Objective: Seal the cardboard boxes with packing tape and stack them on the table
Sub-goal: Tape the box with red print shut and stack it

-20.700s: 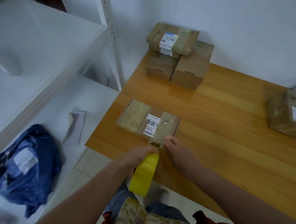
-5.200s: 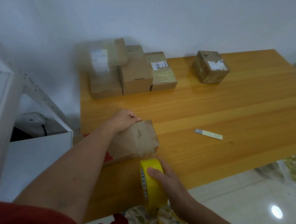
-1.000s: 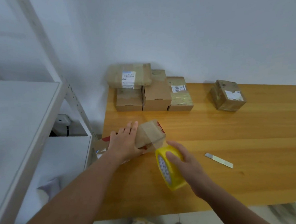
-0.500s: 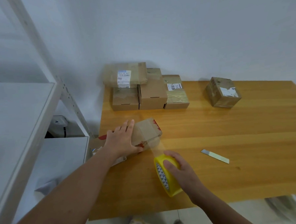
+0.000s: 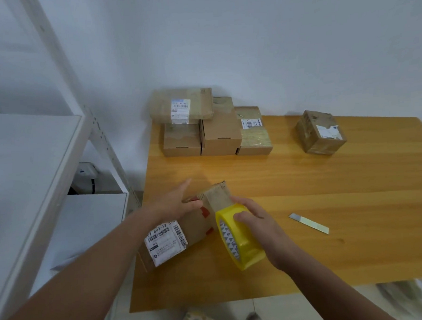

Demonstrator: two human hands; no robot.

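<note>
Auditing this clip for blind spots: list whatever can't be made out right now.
Head view.
Upper edge of the held box: covered by the left grip; its taped end partly by the tape roll.
Labels on the stacked boxes: too small to read.
The floor items, bottom right: blurred, cut by the frame edge.
</note>
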